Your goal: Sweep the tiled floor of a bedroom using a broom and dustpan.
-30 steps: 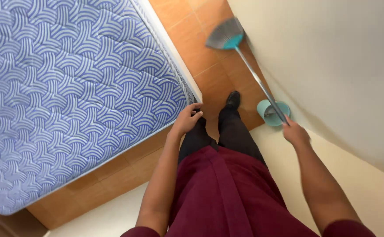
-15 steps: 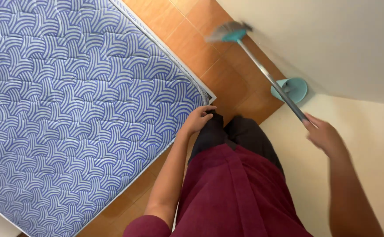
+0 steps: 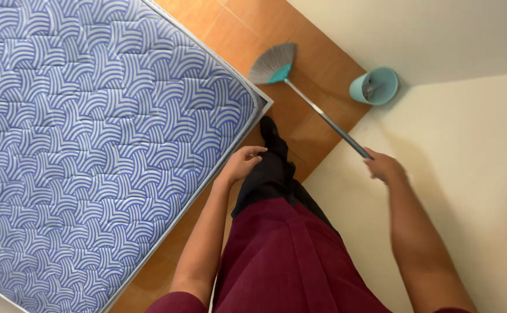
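Right hand (image 3: 384, 168) clenched round the top end of the broom (image 3: 323, 119), grasping the thin grey shaft. Slants from there down and away to the teal head and grey bristles (image 3: 274, 62), spread on the orange tile floor (image 3: 317, 87) just beside the mattress (image 3: 91, 145) corner. Left hand (image 3: 242, 163) released, fingers loosely half-curled, holding nothing, hanging by the black trouser leg (image 3: 271, 174) close to the mattress edge; cannot tell if touching it. Looks like 1 sweeping stroke in hand, worked along the narrow strip of floor between mattress and cream wall (image 3: 468, 174). Judging by the layout, calls next for a firm 1-handed grip and a short pull, keeping the bristles flat and clear of the mattress corner. Teal bin (image 3: 374, 87) standing in the corner by the wall, well apart from the bristles.
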